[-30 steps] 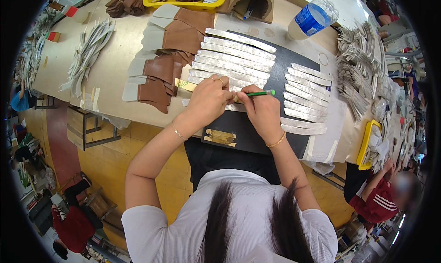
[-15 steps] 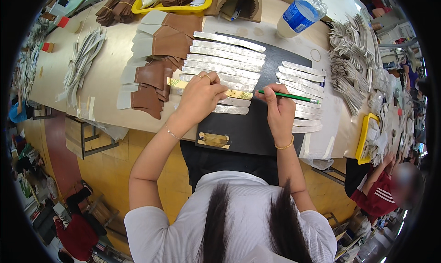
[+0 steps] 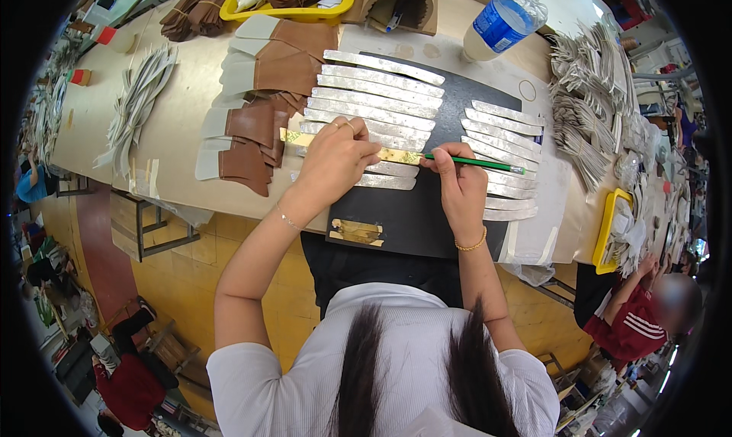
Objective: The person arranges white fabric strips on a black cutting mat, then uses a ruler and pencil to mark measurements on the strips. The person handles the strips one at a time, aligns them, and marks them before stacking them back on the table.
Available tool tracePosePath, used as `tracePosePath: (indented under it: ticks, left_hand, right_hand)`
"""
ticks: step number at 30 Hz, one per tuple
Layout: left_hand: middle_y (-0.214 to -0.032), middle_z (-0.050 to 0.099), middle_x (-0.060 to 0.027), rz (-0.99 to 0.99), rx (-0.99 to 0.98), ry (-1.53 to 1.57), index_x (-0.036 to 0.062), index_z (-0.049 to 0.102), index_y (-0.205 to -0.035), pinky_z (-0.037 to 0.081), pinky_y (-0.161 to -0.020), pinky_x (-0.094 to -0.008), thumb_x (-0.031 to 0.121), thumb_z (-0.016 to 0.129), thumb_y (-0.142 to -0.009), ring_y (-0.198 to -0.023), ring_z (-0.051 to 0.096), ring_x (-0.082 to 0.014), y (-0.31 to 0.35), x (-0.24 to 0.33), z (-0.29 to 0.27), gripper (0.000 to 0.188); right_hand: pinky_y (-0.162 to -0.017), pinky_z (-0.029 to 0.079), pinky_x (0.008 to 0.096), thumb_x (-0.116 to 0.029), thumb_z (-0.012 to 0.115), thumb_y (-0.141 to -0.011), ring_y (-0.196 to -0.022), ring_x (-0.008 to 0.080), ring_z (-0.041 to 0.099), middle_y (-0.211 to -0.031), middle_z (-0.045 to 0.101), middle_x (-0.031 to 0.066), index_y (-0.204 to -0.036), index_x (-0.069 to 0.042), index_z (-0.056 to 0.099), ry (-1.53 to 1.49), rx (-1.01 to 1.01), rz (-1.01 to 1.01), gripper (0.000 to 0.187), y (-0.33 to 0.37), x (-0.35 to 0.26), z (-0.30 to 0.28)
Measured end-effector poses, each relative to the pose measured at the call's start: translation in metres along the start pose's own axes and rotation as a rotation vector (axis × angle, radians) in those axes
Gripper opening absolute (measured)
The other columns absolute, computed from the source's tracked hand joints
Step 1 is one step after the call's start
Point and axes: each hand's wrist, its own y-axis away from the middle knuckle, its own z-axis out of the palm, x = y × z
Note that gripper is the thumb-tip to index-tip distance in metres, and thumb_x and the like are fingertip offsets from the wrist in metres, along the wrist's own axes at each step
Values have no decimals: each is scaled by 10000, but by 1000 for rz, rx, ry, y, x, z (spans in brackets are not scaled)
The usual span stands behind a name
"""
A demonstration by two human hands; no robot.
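My left hand (image 3: 333, 159) presses its bent fingers on a narrow yellow patterned strip (image 3: 400, 156), which lies across the lower silvery-white strips; the hand covers its middle. In my right hand (image 3: 463, 185) is a green pencil (image 3: 488, 163), held nearly level, with its point at the strip's right end. Silvery-white strips (image 3: 379, 94) lie side by side in one column beyond my left hand. A second column of shorter-looking strips (image 3: 503, 123) runs to the right of my right hand. Both columns rest at least partly on a black board (image 3: 423, 227).
Brown-and-grey leather pieces (image 3: 293, 59) overlap left of the strips. Bundles of pale strips (image 3: 141, 105) lie farther left, more (image 3: 576, 101) at right. A bottle (image 3: 499, 27), a yellow tray (image 3: 297, 11) and a brown arched holder (image 3: 396, 2) stand behind. Another person (image 3: 629, 322) sits at right.
My right hand has shifted slightly left and nearer, bringing the pencil against the yellow strip's end. My left hand stays pressed on the strip.
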Motion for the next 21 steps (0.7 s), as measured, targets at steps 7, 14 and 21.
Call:
tracePosePath:
  ticks: [7, 14, 21]
  left_hand:
    - [-818, 574, -36, -1, -9, -15, 107, 781, -894, 484, -736, -356, 168, 792, -758, -820, 565, -238, -2, -4, 3, 150]
    - [-796, 566, -44, 31, -16, -78, 91, 756, -810, 482, -725, -368, 158, 783, -740, -810, 571, -245, -3, -2, 6, 100]
    - [-798, 578, -60, 57, -26, -141, 64, 726, -733, 487, -734, -382, 142, 766, -743, -826, 584, -258, -3, 3, 5, 88]
  right_hand:
    - [-727, 542, 233, -215, 565, -1035, -836, 159, 725, -822, 712, 105, -991, 38, 610, 11, -29, -19, 261, -2, -1, 7]
    - [-582, 480, 318, -239, 630, -982, -616, 230, 652, -707, 669, 112, -964, -33, 646, 143, -59, -119, 207, -14, -10, 27]
    - [-552, 487, 378, -271, 645, -956, -612, 298, 643, -695, 655, 106, -903, -88, 646, 406, -47, -256, 190, -19, -10, 37]
